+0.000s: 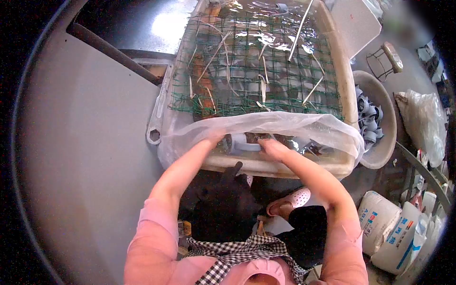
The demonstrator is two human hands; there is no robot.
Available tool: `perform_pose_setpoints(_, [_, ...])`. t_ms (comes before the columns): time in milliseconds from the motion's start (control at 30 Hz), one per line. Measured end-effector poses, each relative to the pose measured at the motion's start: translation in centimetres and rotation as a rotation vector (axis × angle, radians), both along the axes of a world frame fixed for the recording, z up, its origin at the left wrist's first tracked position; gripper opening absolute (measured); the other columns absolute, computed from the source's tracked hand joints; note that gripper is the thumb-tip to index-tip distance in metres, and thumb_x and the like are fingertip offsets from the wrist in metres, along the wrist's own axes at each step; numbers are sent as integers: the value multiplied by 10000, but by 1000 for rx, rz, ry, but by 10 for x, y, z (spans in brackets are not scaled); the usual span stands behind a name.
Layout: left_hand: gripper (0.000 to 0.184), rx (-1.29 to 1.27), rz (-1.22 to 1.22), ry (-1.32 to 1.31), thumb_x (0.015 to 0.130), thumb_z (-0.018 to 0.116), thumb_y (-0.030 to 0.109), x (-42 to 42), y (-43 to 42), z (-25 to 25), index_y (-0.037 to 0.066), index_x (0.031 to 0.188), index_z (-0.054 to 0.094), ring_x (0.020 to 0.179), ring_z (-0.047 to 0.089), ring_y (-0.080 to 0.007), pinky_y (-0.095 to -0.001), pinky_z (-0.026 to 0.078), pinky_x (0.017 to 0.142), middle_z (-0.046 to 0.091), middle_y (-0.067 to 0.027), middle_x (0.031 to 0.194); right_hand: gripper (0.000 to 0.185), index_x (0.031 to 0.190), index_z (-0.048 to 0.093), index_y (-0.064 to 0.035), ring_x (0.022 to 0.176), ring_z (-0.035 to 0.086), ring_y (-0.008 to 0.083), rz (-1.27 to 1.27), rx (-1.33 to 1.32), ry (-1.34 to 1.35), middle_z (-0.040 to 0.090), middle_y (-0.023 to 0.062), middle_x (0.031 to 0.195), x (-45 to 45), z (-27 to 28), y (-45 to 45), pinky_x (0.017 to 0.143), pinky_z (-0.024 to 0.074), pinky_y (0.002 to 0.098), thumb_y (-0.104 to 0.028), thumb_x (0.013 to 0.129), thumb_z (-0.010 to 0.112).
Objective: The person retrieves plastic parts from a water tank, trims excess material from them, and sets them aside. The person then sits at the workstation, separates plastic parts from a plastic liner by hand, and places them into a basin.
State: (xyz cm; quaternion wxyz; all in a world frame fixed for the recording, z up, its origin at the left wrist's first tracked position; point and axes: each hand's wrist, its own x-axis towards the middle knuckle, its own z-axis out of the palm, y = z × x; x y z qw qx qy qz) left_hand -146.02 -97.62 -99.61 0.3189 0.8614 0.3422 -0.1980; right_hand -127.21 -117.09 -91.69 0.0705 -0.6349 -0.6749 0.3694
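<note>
A large water-filled tub (350, 95) stands in front of me, with a green plastic net (280, 90) across it. Translucent white mesh cloth (304, 124) drapes over the near end. Both my hands reach into the gap at the near rim. Between them is a grey plastic pipe fitting (241, 143), partly in the water. My right hand (274, 149) is closed at the fitting's right end, its fingertips against it. At the left side, my left hand (217, 136) is beside the fitting; its fingers are hidden behind the mesh and under water.
A round basin (388, 111) of several grey fittings (369, 121) stands right of the tub. A large wrench (156, 118) lies along the left rim. Full sacks (394, 232) and a clear plastic bag (422, 123) are at the right. Pale strips (262, 88) lie on the net.
</note>
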Motion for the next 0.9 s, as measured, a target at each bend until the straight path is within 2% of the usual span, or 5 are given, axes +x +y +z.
perform_pose_setpoints(100, [418,128,35,-70,707,539,235,17,-9,-3,88,1097,562,935,554,-340,-432,441,811,581,-175,1053,266,938,473,9,842,551,412,-31,-89,32,581,236,876,11,7,-11,713,445,464,-134,732,562])
perform_pose_setpoints(233, [417,178,60,-106,706,541,237,26,-4,-10,86,1094,564,932,556,-336,-429,442,808,583,-173,1049,229,891,483,-1,792,561,411,-44,-14,12,589,209,803,22,23,-28,690,450,464,-134,725,569])
perform_pose_setpoints(467, [414,197,60,-127,706,544,240,28,1,-11,84,1089,566,927,559,-328,-425,443,802,586,-168,1042,209,866,500,-12,808,564,389,-3,10,-94,587,194,852,32,25,-38,700,460,451,-132,719,586])
perform_pose_setpoints(533, [414,200,58,-130,706,545,241,29,0,-11,84,1088,567,925,560,-326,-423,444,800,587,-167,1040,209,921,524,-15,819,601,346,76,14,-177,607,180,882,34,31,-37,706,487,432,-81,722,532])
perform_pose_setpoints(900, [411,216,40,-144,705,551,246,27,4,-6,80,1080,571,917,565,-315,-416,446,790,593,-161,1029,234,935,530,-26,813,606,333,114,-3,-225,611,173,869,36,36,-39,696,493,426,-58,703,548])
